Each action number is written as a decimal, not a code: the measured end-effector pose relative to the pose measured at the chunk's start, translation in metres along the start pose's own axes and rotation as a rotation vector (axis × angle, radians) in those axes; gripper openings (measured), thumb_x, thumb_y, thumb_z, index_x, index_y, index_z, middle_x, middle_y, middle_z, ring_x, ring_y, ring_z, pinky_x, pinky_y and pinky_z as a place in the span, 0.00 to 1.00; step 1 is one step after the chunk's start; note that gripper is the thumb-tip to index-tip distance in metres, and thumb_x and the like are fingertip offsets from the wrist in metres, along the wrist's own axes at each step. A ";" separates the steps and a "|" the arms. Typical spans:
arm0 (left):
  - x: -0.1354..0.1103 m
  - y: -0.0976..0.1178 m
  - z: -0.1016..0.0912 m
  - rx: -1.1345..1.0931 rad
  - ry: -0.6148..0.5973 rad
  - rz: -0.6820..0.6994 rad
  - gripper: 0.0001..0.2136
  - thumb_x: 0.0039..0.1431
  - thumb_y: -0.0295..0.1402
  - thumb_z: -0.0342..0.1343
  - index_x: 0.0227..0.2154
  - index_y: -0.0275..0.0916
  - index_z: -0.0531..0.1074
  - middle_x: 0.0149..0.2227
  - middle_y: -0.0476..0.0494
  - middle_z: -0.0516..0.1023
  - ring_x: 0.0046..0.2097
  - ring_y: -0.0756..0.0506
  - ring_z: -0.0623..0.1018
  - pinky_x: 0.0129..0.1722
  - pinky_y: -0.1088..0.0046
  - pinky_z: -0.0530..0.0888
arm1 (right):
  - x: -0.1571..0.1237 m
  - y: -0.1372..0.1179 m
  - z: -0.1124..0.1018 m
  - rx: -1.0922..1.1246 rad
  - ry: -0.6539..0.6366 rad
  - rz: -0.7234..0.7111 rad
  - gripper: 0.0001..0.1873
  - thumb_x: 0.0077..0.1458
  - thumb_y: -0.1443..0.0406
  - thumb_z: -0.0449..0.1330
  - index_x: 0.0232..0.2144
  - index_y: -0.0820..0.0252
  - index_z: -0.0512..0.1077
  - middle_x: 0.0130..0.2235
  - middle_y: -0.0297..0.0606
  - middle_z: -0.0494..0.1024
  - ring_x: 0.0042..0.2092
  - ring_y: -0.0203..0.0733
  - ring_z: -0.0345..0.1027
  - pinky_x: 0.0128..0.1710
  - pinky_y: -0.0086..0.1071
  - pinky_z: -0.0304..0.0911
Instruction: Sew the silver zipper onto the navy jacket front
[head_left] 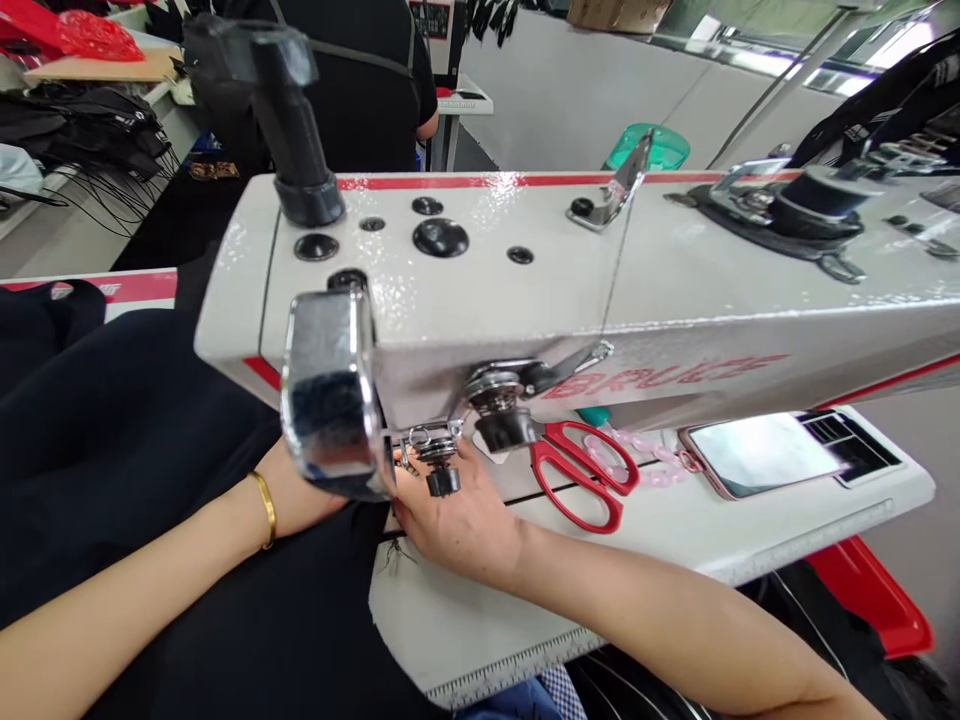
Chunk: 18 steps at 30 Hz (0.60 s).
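Note:
A white industrial sewing machine (480, 290) stretches across the view over both my hands. My left hand (304, 495) rests on dark navy fabric (300, 620) to the left of the needle area, with a gold bangle on the wrist. A chrome cover (330, 390) hides its fingers. My right hand (465, 520) is over the white machine bed, close beside the needle area and the fabric's edge. Its fingertips are hidden behind the black tension knobs (444, 481), so what it may hold does not show. Red-handled scissors (577, 475) lie just right of that hand.
A phone (761, 455) with a pink bead strap lies farther right on the bed. A ruler strip (517, 660) runs along the front edge. Thread (619, 260) comes down across the machine head. A person in black (352, 90) sits beyond it. Black pieces (82, 150) are piled at left.

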<state>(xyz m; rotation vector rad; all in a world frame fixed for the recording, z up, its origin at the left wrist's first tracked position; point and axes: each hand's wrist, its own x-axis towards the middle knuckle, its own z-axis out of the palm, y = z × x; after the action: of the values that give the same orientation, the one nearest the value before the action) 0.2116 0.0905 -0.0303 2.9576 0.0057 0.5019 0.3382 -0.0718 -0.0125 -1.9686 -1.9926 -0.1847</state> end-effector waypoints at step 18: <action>-0.003 0.010 -0.020 0.151 -0.069 -0.002 0.12 0.58 0.32 0.43 0.33 0.38 0.72 0.28 0.45 0.75 0.32 0.46 0.73 0.35 0.69 0.70 | 0.000 -0.005 -0.001 -0.030 -0.038 0.024 0.06 0.54 0.66 0.51 0.34 0.58 0.67 0.34 0.39 0.68 0.39 0.43 0.58 0.44 0.40 0.51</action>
<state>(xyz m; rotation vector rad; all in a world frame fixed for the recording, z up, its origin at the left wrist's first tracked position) 0.2023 0.0837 -0.0112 3.1199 0.0415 0.4163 0.3333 -0.0722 -0.0105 -2.0282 -1.9998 -0.1735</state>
